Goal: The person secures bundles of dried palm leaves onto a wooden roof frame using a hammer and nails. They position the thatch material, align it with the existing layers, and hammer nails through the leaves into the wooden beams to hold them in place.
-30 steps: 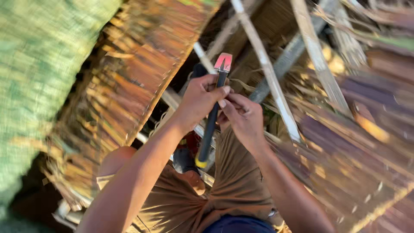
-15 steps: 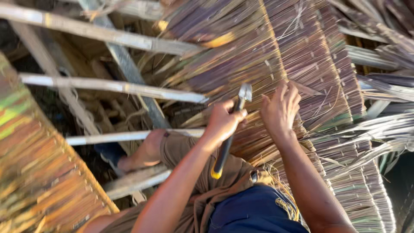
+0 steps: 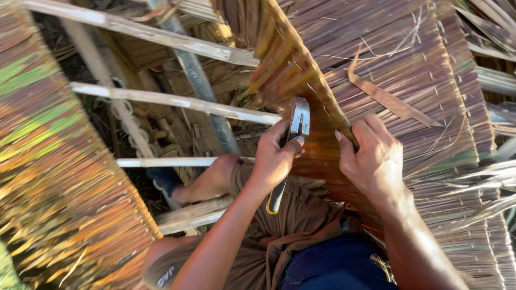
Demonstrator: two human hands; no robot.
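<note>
A wide thatch panel (image 3: 408,70) of dried palm strips fills the upper right, sloping down toward the lower right corner; its near edge folds over into a ridge that runs from the top centre down to the hands. A second thatch panel (image 3: 59,177) covers the left side, its lower edge slanting from mid-left to the bottom centre. Between the two panels lies an open gap crossed by pale wooden battens (image 3: 172,99), roughly parallel and well apart, with a grey pole (image 3: 201,80) running across beneath them; this gap is the only open room, and the person's knee and foot (image 3: 166,182) sit in it, resting near a lower batten (image 3: 188,215).

The person's brown trousers (image 3: 301,225) and dark blue shirt (image 3: 333,266) occupy the bottom centre.

The right hand (image 3: 373,158) lies flat and spread on the folded edge of the thatch, fingers curled over the ridge, pressing it down. The left hand (image 3: 277,158) is closed around a hammer (image 3: 287,156), gripping high on the dark handle just below the metal head (image 3: 300,115); the yellow-tipped handle end hangs below the wrist over the trousers. The hammer head rests against the thatch fold, just beside the right thumb. A loose brown leaf strip (image 3: 389,99) lies on the right panel above the right hand.
</note>
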